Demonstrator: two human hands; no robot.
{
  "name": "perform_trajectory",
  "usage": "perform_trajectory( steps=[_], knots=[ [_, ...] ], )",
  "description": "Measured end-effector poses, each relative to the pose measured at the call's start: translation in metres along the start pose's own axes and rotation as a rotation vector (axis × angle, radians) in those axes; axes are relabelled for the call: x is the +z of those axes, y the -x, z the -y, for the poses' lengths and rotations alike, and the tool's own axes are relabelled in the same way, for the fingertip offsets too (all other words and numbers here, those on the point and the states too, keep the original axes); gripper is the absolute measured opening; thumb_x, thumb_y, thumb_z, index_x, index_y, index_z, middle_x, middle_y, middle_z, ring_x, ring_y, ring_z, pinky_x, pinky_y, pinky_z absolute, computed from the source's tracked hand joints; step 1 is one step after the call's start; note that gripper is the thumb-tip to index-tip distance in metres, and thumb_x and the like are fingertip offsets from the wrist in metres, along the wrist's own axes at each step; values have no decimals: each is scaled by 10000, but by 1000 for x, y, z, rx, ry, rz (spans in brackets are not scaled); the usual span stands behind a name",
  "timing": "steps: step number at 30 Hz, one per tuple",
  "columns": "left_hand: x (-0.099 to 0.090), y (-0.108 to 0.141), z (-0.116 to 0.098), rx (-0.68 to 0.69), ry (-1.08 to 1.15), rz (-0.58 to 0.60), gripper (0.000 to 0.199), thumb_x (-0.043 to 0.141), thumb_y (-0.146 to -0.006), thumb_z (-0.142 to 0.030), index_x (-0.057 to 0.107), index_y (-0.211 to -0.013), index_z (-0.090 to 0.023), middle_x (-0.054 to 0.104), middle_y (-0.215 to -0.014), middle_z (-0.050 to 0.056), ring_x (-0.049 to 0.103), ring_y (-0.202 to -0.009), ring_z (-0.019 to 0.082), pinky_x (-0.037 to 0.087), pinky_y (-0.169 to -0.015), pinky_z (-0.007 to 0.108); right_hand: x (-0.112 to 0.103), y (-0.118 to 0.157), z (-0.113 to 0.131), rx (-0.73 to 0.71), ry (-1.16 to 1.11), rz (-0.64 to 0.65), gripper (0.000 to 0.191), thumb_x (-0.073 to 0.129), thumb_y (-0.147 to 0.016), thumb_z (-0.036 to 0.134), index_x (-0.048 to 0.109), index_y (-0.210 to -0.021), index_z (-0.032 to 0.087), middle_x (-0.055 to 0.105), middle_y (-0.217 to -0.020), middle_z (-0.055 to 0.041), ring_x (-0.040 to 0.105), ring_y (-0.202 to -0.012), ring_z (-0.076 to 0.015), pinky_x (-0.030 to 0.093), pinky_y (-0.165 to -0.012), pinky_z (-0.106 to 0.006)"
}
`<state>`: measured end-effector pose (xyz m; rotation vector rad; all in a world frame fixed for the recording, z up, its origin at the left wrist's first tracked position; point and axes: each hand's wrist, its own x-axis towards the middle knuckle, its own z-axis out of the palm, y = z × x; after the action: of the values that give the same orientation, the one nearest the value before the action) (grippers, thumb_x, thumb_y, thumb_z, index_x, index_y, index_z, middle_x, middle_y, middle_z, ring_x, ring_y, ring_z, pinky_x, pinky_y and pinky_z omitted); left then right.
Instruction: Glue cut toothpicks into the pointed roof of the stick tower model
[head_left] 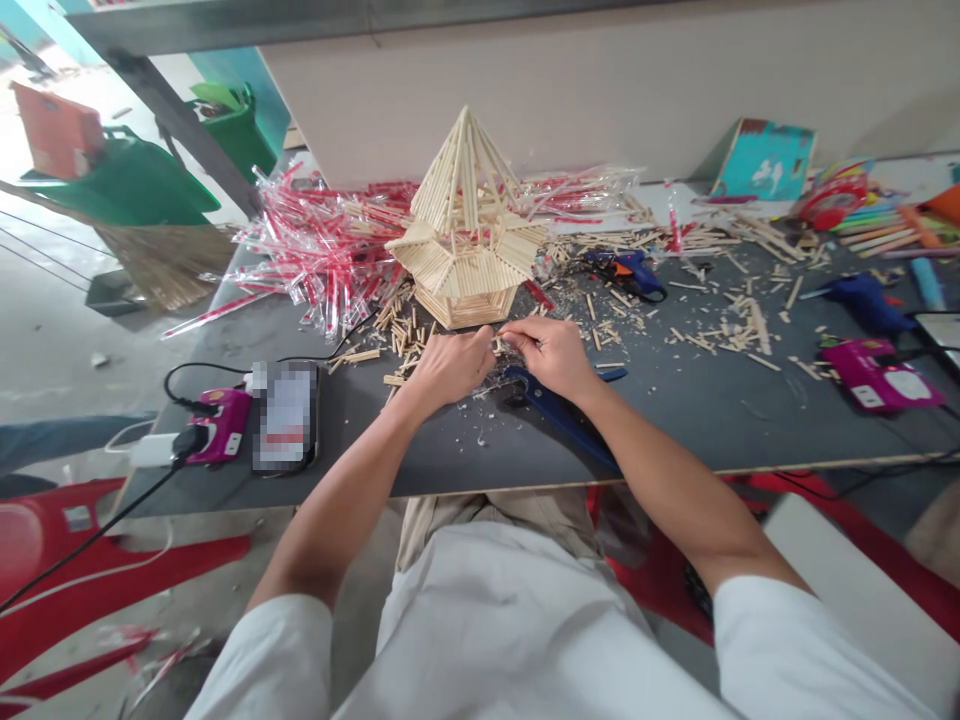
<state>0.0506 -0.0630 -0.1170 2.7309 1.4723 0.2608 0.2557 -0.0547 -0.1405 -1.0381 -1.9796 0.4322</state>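
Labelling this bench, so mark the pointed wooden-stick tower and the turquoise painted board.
Pointed wooden-stick tower (466, 182): head view, on its steep roof's front.
Turquoise painted board (766, 165): head view, mid front face.

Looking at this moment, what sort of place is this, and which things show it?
Probably a craft workshop: a stick-built model stands on a littered bench, near a blue glue gun and heaped red-and-clear wrappers.

Both the left hand (457, 368) and the right hand (551, 352) are pinching fingertips close together just before the pagoda-shaped stick model (469, 240) on the grey table (675, 420).
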Motion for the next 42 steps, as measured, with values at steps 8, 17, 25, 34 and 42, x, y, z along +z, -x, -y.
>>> perform_trajectory(
  steps=[8,17,25,34,42],
  knots=[
    [1,0,1,-7,3,-14,305,346,-1055,-322,614,-1083,-177,739,-858,100,672,-701,229,327,-599,316,3,0,-3,21,5,8,274,584,-1028,383,801,-1046,218,806,-951,-53,736,-834,-193,540,-795,-335],
    [0,1,2,-8,29,-19,321,333,-1056,-326,622,-1071,-185,728,-823,91,658,-677,229,314,-595,322,5,1,-5,12,6,-12,260,595,-1025,374,805,-1060,225,809,-959,-54,738,-829,-197,537,-784,-335],
    [3,1,6,-10,69,-59,316,344,-1054,-323,635,-1024,-204,721,-795,58,656,-663,209,298,-588,319,2,0,-1,13,4,11,288,587,-1028,402,795,-1036,202,796,-924,-52,720,-811,-183,521,-788,-314],
    [1,3,11,-12,106,-138,338,345,-1080,-369,634,-1116,-196,758,-932,73,663,-713,171,360,-620,306,-5,-1,3,78,-6,19,498,471,-1036,603,757,-1000,197,739,-792,-47,661,-739,-183,489,-734,-311],
    [4,3,13,18,111,-132,348,345,-1103,-362,651,-1181,-217,769,-1025,89,685,-789,188,368,-618,311,-10,-2,0,125,-25,39,432,551,-1017,566,752,-1022,184,742,-788,-35,646,-675,-155,485,-686,-300]
  ],
)
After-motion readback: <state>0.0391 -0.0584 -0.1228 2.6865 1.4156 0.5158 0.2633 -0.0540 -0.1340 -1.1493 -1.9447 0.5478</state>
